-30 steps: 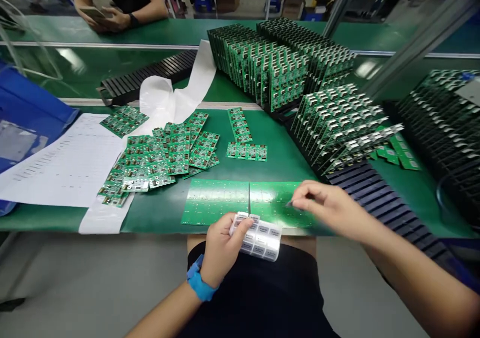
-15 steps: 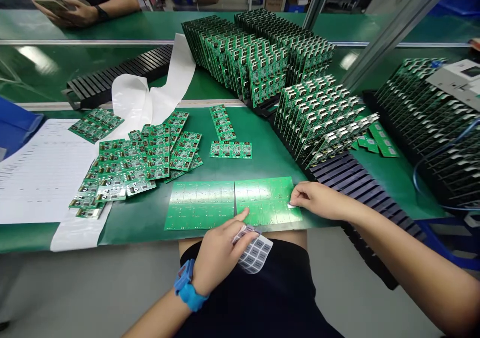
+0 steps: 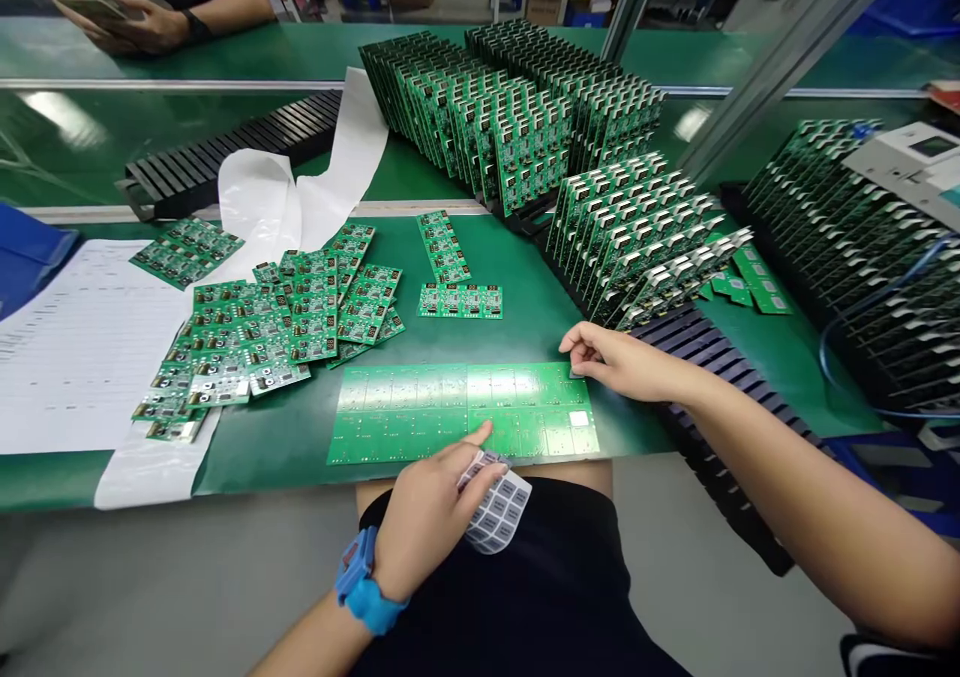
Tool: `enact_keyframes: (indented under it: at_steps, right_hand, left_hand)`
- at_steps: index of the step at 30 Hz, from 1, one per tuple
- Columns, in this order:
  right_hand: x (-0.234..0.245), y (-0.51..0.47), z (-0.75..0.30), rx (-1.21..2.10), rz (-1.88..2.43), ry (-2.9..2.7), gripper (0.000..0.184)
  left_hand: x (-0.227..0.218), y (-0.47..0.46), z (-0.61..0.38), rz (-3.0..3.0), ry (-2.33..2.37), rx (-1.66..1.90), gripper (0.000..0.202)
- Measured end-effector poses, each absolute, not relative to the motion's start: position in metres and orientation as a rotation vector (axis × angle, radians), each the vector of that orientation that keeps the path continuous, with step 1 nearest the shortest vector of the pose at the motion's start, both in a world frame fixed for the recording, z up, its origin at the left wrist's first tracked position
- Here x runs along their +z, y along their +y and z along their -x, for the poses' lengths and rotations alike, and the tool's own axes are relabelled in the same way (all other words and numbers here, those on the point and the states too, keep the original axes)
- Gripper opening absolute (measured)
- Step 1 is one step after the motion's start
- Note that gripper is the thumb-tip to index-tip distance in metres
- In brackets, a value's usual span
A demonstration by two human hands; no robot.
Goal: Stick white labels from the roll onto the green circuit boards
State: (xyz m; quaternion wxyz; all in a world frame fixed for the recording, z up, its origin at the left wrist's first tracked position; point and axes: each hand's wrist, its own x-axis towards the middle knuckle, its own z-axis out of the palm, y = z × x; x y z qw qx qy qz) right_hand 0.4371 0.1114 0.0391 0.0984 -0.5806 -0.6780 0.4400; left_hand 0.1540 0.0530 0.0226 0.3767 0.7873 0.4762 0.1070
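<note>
Two bare green circuit board panels lie edge to edge at the table's front: a left panel [image 3: 397, 412] and a right panel [image 3: 525, 407]. A sheet of small grey labels [image 3: 501, 507] is held between the thumb and fingers of my left hand [image 3: 435, 507], whose index fingertip rests on the right panel. My right hand [image 3: 619, 362] is pinched at that panel's upper right corner, with a small pale label [image 3: 575, 374] just showing under the fingertips. Below it, one white label [image 3: 579, 418] sits on the panel near its right edge.
Populated boards [image 3: 255, 327] are piled on the left beside printed paper [image 3: 90, 357]. Black racks hold upright boards [image 3: 532, 157] at the back and right. An empty rack section [image 3: 712, 367] lies under my right forearm. Across the bench, a person's hands [image 3: 142, 27] hold a phone.
My right hand has moved up along the right panel's edge, uncovering the white label. The right panel has turned slightly, closing the gap between the panels. My left hand keeps the label sheet.
</note>
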Motion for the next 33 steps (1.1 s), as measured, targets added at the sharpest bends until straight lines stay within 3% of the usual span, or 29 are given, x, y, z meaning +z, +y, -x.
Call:
enact_keyframes:
  at_steps: [9, 14, 16, 22, 24, 28, 33]
  right_hand:
    - [0.028, 0.109, -0.433, 1.269, 1.709, -2.007, 0.015]
    - [0.033, 0.09, -0.416, 0.569, 1.663, -2.303, 0.009]
    - [0.042, 0.079, -0.398, 0.456, 1.61, -2.239, 0.01]
    - [0.058, 0.056, -0.332, 1.42, 1.481, -1.673, 0.017]
    - [0.057, 0.059, -0.327, 1.587, 1.493, -1.449, 0.02]
    - [0.053, 0.083, -0.36, 1.464, 1.586, -1.393, 0.023]
    - [0.044, 0.115, -0.406, 1.265, 1.991, -1.891, 0.021]
  left_hand:
    - [0.021, 0.053, -0.154, -1.984, 1.257, 0.259, 0.027]
    - [0.029, 0.054, -0.155, -1.904, 1.287, 0.252, 0.029]
    - [0.034, 0.054, -0.157, -1.859, 1.28, 0.293, 0.033]
    - [0.033, 0.051, -0.16, -1.873, 1.32, 0.408, 0.035]
    - [0.03, 0.049, -0.159, -1.876, 1.353, 0.435, 0.037]
    - [0.028, 0.047, -0.152, -1.825, 1.286, 0.46, 0.036]
    - [0.027, 0.046, -0.148, -1.862, 1.238, 0.432, 0.029]
